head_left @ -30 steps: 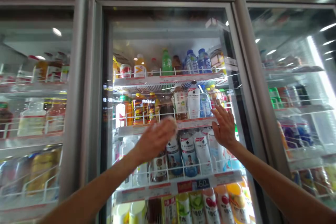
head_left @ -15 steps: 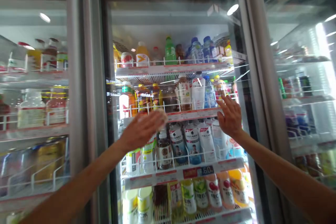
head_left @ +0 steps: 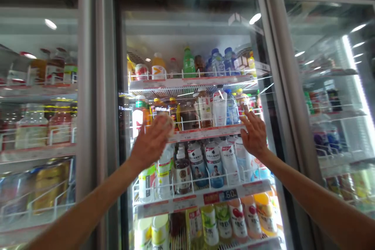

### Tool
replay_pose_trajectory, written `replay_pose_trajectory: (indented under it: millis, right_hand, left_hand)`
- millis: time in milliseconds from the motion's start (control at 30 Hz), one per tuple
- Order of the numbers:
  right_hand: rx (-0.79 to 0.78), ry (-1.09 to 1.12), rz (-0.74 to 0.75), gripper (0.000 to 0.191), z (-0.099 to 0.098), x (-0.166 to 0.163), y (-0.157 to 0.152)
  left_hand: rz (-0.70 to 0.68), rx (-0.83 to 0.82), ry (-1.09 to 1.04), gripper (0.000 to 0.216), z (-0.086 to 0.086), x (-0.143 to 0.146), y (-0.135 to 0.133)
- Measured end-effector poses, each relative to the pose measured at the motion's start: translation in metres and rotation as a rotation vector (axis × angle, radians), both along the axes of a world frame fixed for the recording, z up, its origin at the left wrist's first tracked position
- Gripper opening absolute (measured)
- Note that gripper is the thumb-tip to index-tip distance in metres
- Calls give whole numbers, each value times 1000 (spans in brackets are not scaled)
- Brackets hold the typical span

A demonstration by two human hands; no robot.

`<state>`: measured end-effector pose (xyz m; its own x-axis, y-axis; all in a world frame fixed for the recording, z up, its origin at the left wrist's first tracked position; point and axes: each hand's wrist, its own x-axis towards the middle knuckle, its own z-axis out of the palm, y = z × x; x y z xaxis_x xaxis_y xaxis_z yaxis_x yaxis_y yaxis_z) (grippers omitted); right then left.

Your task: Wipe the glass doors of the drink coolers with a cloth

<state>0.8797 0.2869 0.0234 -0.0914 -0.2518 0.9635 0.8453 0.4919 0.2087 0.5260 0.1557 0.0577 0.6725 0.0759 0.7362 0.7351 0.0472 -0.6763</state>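
Your left hand (head_left: 150, 140) is raised before the middle glass door (head_left: 190, 21), its fingers bent over a pale, crumpled cloth (head_left: 169, 125) that shows at their tips. The cloth sits at the left half of the pane, in front of the orange and dark bottles of the second shelf (head_left: 208, 132). Your right hand (head_left: 254, 134) is up near the door's right side, holding nothing that shows, with its fingers spread and the thumb apart; you cannot tell how firmly either palm meets the glass. Between your hands, behind the pane, stand white-labelled bottles (head_left: 215, 166) on the third shelf (head_left: 246, 190). A green bottle (head_left: 189, 62) stands on the top shelf (head_left: 172, 83), and metal uprights (head_left: 87, 86) flank the door.
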Motion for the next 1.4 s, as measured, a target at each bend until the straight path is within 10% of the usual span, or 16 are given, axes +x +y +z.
replay_pose_trajectory:
  millis: [133,300,467,633,800,967,1133,1300,1400]
  right_hand:
    - [-3,-6,3,43,0,1,0]
    - [-4,11,29,43,-1,2,3]
    - [-20,21,32,42,-1,2,1]
    - [3,11,61,44,-1,2,1]
    - [-12,16,56,44,-1,2,2]
    - [13,13,91,45,-2,2,0]
    - [8,43,103,44,-2,2,0]
    - [5,46,126,42,-2,4,1]
    - [0,51,135,42,-2,5,1]
  left_hand:
    - [-6,-228,496,48,-14,18,0]
    - [-30,46,-87,46,7,26,7]
    - [-9,-242,518,47,7,38,11]
    - [8,-27,-89,52,17,41,16]
    - [13,-247,509,51,-3,58,21]
    - [31,-54,-75,49,14,66,26]
    - [2,-273,519,51,16,88,32]
    - [18,-55,-89,46,45,92,37]
    - [-7,-150,250,45,43,94,39]
